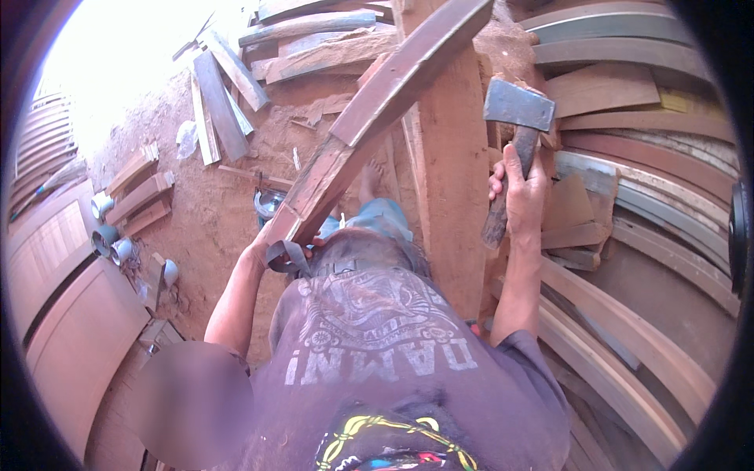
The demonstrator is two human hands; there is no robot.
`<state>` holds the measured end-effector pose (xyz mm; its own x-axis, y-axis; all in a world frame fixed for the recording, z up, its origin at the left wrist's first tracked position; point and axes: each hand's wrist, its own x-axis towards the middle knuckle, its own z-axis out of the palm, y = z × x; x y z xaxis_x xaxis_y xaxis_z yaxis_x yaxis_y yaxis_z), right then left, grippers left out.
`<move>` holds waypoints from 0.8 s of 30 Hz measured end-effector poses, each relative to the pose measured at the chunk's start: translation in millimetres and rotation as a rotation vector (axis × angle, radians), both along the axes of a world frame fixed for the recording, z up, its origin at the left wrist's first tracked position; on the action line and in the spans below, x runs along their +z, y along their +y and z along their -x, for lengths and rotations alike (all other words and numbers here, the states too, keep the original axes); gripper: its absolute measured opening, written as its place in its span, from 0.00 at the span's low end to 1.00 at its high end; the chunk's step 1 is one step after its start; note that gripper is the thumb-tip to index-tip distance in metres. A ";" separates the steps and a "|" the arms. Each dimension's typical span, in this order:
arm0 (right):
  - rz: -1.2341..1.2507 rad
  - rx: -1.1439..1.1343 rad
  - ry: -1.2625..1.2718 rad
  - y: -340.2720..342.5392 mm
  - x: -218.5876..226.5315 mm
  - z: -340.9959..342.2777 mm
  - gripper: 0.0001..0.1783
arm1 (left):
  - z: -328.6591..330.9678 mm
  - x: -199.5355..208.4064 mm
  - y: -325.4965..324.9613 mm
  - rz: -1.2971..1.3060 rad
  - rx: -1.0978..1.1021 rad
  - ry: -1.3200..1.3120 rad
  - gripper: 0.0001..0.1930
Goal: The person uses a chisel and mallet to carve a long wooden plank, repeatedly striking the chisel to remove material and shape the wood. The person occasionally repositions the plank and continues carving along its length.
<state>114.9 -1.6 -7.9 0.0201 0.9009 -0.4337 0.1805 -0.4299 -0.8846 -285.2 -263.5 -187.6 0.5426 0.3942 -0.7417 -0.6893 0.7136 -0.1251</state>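
In my right hand [525, 188] is a small axe, its fingers closed round the short dark wooden handle [495, 221]. The blue-grey steel axe head [518, 106] points up and to the left, apart from the beam. My left hand [271, 250] grips the near end of a long reddish-brown wooden beam [377, 98], which slants up to the right across the picture. Its face has chipped, stepped cuts and pale worn edges. A curled dark grey strip [287, 257] sits by my left hand. Part of the left fingers hides behind the beam.
A broad wooden plank [454, 165] runs lengthwise between the beam and my right arm. Stacked boards [628, 122] crowd the right side. Loose offcuts [220, 98] lie on the dirt at the far left. Door-like panels [82, 345] and several small cups [102, 206] stand at left.
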 end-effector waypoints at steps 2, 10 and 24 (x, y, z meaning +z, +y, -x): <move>0.064 0.104 -0.016 -7.7 -5.9 12.9 0.17 | -1.8 -8.5 -5.0 0.009 -0.035 0.073 0.28; 0.082 0.391 -0.007 -25.4 -68.7 96.5 0.15 | -6.7 0.0 15.7 0.063 0.501 0.278 0.25; 0.156 0.415 -0.053 -22.1 -67.5 111.9 0.15 | -12.1 8.2 12.8 -0.062 0.746 0.405 0.56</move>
<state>3.0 -23.7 -75.4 -0.3034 0.7612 -0.5732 0.4090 -0.4393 -0.7998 -273.0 -250.7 -179.4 -0.1775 0.5894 -0.7881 -0.9651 0.0524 0.2565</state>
